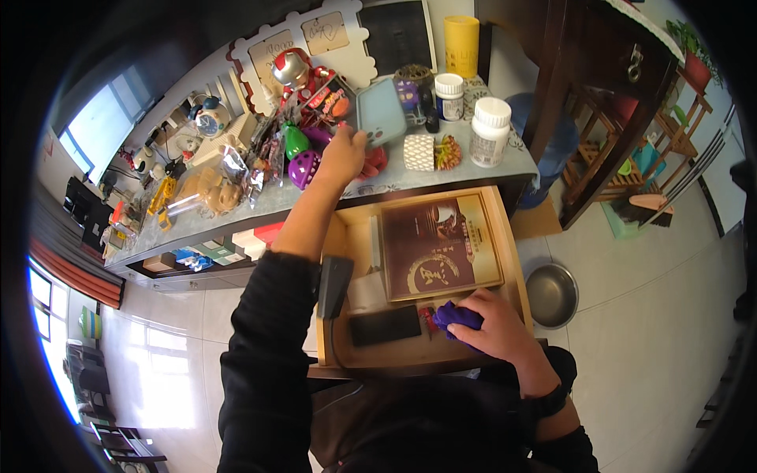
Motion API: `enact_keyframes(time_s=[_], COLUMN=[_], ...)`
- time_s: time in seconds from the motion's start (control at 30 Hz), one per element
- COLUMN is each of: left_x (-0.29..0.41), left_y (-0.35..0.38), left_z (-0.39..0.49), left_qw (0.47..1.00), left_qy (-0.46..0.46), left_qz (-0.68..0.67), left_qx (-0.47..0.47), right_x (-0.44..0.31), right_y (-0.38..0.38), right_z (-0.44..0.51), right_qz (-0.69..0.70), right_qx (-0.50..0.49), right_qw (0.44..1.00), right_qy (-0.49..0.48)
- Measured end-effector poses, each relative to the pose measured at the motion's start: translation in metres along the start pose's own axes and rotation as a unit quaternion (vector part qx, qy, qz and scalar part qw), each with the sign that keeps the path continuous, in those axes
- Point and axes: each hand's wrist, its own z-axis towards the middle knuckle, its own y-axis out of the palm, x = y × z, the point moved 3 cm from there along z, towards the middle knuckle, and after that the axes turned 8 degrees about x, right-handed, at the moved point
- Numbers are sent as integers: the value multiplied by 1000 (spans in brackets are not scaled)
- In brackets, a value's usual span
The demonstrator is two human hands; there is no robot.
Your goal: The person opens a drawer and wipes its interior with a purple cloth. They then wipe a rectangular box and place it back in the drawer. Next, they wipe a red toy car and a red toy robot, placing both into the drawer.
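Note:
My right hand [497,325] is closed around a bunched purple cloth [456,318], low over the front right of a pulled-out wooden drawer [514,266]. Inside lie a brown and gold flat box [423,251], a black rectangular object [385,326] and a small red packet [427,319]. My left hand [346,152] reaches across to the cabinet top, fingers curled among small items; whether it grips anything is hidden. Close by are a purple and green eggplant-like toy [304,168], a red object [374,163] and a pale blue tray-like case [380,112].
White bottles [489,133], a patterned pot [419,152] and a yellow canister [461,47] stand on the cabinet top. Farther left are a red-and-silver figure [294,71] and an alarm clock [210,121]. A metal bowl [551,295] rests on the floor, right of the drawer.

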Motion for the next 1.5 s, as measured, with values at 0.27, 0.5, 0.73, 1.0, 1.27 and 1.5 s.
enact_keyframes(time_s=[0.27,0.5,0.73,1.0,1.27,1.5], left_x=[-51,-139,-155,-170,-145,-130], left_y=[-9,34,46,18,1,1], left_z=[-70,-94,-92,-108,-135,-141], left_qw=[994,930,926,938,809,820], left_qy=[78,-114,-140,-308,-358,-318], left_qz=[-70,341,326,-143,-431,-424], left_qx=[-6,-74,-130,-65,-176,-217], right_x=[-7,-12,-8,-8,-8,-8], right_y=[0,0,0,1,2,1], right_z=[-2,2,3,2,1,2], right_qz=[-4,-15,-17,-25,-20,-18], right_qx=[-11,-5,-1,0,15,17], right_qw=[1000,999,999,1000,1000,1000], right_qy=[28,39,34,18,14,4])
